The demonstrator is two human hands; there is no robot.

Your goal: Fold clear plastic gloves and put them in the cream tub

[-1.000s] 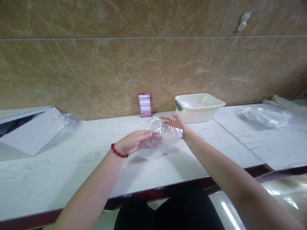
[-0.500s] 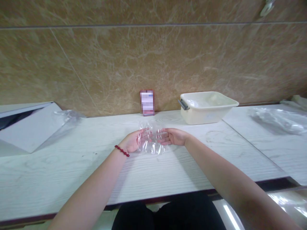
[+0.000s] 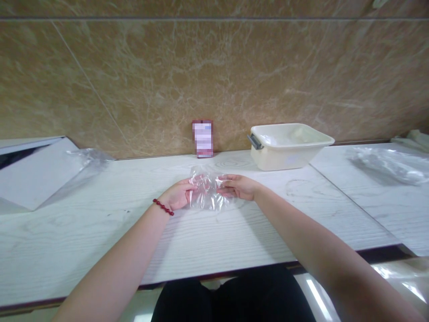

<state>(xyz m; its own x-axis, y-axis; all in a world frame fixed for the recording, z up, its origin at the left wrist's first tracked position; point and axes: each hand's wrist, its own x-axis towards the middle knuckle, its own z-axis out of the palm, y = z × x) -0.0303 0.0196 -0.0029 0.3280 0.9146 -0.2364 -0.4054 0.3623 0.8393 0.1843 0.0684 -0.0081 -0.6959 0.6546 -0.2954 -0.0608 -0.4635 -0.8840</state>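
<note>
wall (image 3: 214, 80): brown marbled tile, straight seams (image 3: 214, 18) | tabletop (image 3: 100, 250): white wood-grain | floor (image 3: 409, 269): glossy, reflecting light (image 3: 319, 299)

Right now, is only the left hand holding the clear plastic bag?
No, the left hand and right hand hold the clear plastic bag between them.

A single-strand bracelet of round, dark red beads (image 3: 163, 207) is being worn around the left wrist (image 3: 160, 215). The left hand (image 3: 177, 195), the right hand (image 3: 241, 187) and both forearms (image 3: 311, 237) are being left bare. A plain garment of black cloth (image 3: 254, 299) is being worn over the legs (image 3: 187, 304).
</note>
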